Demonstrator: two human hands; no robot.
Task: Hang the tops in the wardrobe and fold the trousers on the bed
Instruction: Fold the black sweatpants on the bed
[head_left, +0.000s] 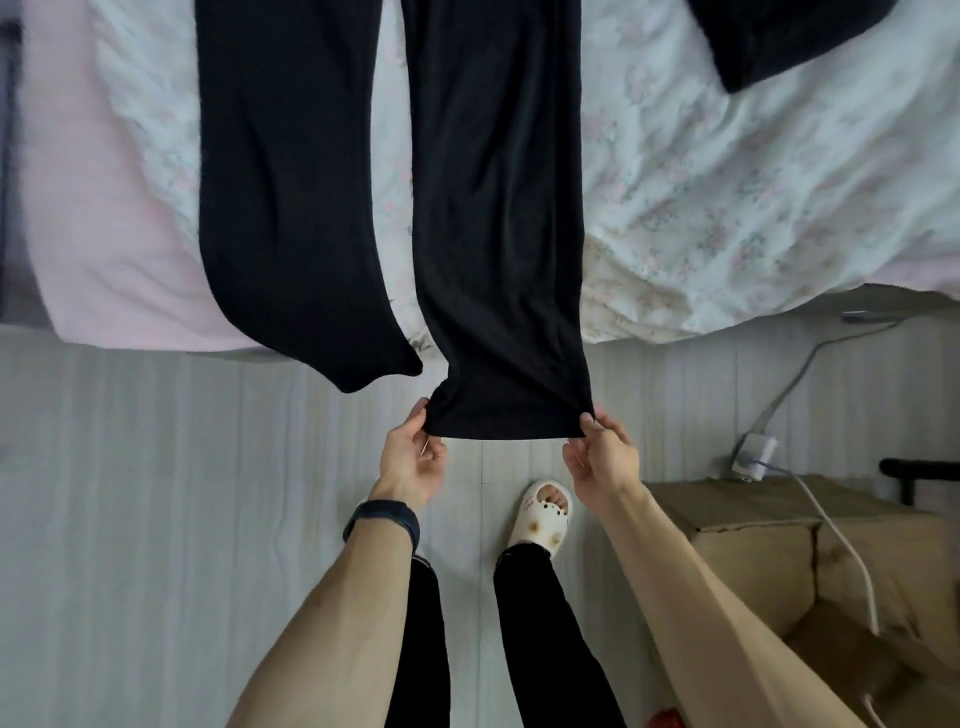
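Black trousers (493, 208) lie spread on the bed (727, 197), both legs running off its near edge toward me. The left leg (291, 208) hangs loose over the edge. The right leg's hem is stretched flat between my hands: my left hand (413, 457) pinches its left corner, my right hand (602, 457) pinches its right corner. The waist end is out of view at the top. Another black garment (769, 36) lies at the bed's far right.
A pink sheet (104, 208) covers the bed's left part, a floral cover the rest. Cardboard boxes (779, 551) stand on the floor at the right, with a white charger and cable (753, 457) above them. My feet stand on grey floorboards (156, 519).
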